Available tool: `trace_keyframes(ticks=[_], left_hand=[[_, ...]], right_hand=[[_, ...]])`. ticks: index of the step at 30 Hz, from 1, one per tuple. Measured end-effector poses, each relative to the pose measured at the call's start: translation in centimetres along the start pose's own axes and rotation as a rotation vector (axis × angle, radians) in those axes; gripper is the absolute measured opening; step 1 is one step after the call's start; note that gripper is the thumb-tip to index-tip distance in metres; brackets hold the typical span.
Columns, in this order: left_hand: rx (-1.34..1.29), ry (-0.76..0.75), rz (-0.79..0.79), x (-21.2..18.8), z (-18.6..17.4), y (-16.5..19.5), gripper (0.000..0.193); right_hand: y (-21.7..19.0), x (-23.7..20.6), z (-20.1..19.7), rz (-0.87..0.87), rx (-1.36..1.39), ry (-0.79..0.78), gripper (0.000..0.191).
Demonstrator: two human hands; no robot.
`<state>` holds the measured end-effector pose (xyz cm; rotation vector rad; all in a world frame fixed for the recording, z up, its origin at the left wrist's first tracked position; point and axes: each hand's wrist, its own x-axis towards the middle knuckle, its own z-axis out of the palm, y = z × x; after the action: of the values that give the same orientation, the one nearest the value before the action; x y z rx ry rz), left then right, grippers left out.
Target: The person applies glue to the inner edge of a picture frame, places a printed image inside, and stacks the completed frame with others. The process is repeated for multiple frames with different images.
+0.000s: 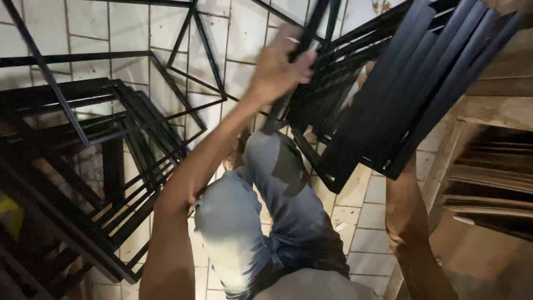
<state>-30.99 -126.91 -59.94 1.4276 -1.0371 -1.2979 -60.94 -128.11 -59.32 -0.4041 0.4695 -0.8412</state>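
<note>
My left hand (280, 64) is closed around a thin black metal bar (304, 41) at the edge of a black slatted metal frame (411, 83). The frame is tilted and held up over the floor at the upper right. My right forearm (408, 222) reaches up under the frame's lower corner. The right hand itself is hidden behind the slats, apart from a small patch of skin showing between them. My bent knee in blue jeans (261, 205) is below the frame.
Several more black metal frames (111, 166) are stacked and leaning at the left, over a pale tiled floor (366, 222). Stacked wooden boards (494, 183) sit in a shelf at the right. A yellow object (8, 214) shows at the left edge.
</note>
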Motion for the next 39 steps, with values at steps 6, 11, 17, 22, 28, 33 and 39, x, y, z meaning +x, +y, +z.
trace_keyframes(ticks=[6,11,17,22,28,33,39], left_hand=[[0.372,-0.087,0.507,-1.8,7.4,0.6,0.056],[0.161,-0.238,0.272,-1.6,7.9,0.2,0.054],[0.204,-0.27,0.054,-3.3,8.4,3.1,0.047],[0.171,-0.135,0.223,-9.7,9.7,9.8,0.052],[0.136,0.025,0.168,-20.0,10.8,22.1,0.055],[0.115,0.164,0.043,-30.3,11.1,32.7,0.05],[0.175,0.394,-0.042,-43.8,9.6,43.0,0.045]], right_hand=[[0.4,-1.4,0.5,-0.035,0.003,0.041,0.056],[0.3,-3.6,1.6,-0.068,-0.005,0.109,0.058],[-1.0,-6.6,7.5,-0.076,0.008,0.176,0.061],[-4.1,-10.4,13.9,-0.061,0.017,0.196,0.063],[-8.5,-16.3,23.7,0.0,0.025,0.161,0.065],[-12.5,-23.0,33.1,0.113,-0.008,0.083,0.067],[-15.4,-31.2,45.5,0.288,-0.088,-0.071,0.069]])
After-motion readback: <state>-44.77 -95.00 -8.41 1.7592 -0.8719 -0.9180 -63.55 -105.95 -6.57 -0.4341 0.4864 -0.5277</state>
